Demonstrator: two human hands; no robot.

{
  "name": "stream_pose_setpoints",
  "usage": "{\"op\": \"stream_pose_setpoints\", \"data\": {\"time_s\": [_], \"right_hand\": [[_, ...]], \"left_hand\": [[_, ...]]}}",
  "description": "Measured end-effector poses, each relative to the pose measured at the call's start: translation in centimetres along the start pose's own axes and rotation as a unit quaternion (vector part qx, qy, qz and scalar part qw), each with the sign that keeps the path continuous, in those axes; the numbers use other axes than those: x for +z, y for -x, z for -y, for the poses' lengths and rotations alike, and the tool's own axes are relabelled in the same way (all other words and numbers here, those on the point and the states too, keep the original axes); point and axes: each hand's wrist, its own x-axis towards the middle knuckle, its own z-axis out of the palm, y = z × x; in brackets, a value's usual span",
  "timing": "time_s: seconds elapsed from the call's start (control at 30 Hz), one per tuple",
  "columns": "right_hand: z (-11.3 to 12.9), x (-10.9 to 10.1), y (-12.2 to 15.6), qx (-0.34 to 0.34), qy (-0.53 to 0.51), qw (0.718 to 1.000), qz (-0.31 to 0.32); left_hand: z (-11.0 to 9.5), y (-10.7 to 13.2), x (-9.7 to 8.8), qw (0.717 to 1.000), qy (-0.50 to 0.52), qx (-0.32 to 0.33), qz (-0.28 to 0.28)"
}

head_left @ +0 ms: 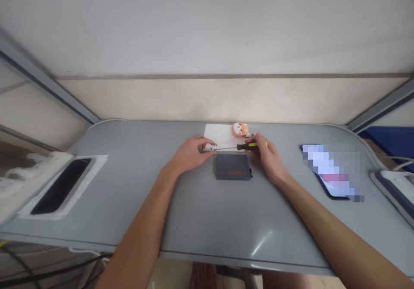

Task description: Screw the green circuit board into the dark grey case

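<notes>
The right hand (267, 157) is closed around a screwdriver (239, 147) with a black and yellow handle. Its thin metal tip points left, over the front edge of a white box (220, 134). The left hand (190, 153) touches that edge with bent fingers, but I cannot tell if it grips. A dark gray box (233, 167) lies between the hands on the gray counter (207, 211). A phone (333, 172) lies far right.

We see a smooth grey worktop (194, 211) with a soft sheen, a matt dark box (233, 167), and a glossy plastic screwdriver handle (250, 146).
</notes>
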Motion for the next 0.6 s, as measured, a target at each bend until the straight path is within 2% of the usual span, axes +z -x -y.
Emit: {"op": "stream_pose_setpoints", "data": {"time_s": [0.17,0.27,0.37,0.47,0.6], "right_hand": [[-0.2,0.1,-0.3,0.0,-0.007,1.0,-0.011],[-0.1,0.1,-0.5,0.011,-0.03,0.999,-0.036],[-0.1,0.0,-0.7,0.021,-0.072,0.996,-0.052],[-0.2,-0.1,-0.8,0.025,-0.096,0.993,-0.064],[-0.1,-0.2,-0.6,0.03,-0.059,0.997,-0.047]], "left_hand": [[0.4,-0.8,1.5,0.999,-0.002,0.043,-0.014],[0.9,-1.6,1.8,0.998,-0.022,0.044,-0.041],[1.3,-2.2,1.9,0.995,-0.071,0.029,-0.065],[1.3,-2.2,1.7,0.993,-0.099,0.027,-0.058],[0.9,-1.3,0.9,0.993,-0.075,0.034,-0.081]]}}
